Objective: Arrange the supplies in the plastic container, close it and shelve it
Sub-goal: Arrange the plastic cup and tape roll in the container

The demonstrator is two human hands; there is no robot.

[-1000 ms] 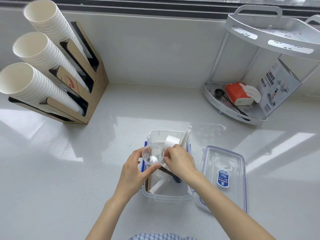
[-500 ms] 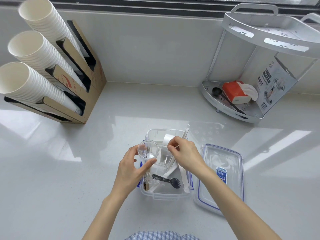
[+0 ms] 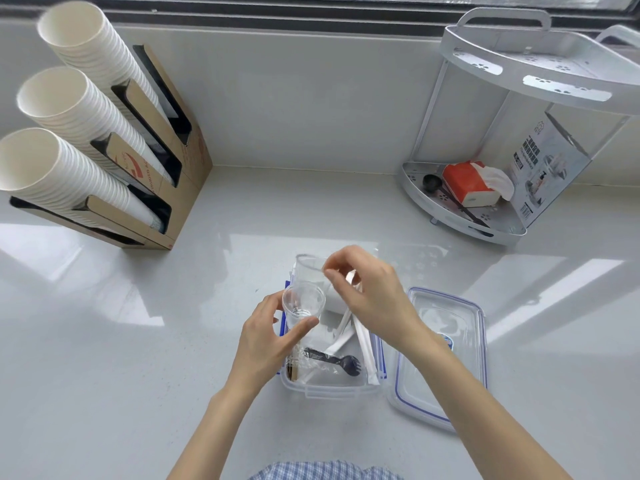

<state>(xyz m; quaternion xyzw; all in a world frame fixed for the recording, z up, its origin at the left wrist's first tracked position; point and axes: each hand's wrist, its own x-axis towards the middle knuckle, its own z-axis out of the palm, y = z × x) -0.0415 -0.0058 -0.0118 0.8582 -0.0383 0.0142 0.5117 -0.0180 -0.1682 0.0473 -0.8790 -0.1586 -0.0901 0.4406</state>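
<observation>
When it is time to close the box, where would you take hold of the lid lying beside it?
Probably the lid's long right edge, coming from the right: it lies flat on the counter, its left edge sits close against the container, and the right side is free.

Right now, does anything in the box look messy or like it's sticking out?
Yes. The white wrapped straws lie crooked and one pokes over the box's right rim, so the lid might not shut. Nothing looks spilled or broken.

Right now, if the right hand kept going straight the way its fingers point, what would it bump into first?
Probably the upright clear cup in the container: the right hand points left toward it. Depth is unclear, so it might pass above.
</observation>
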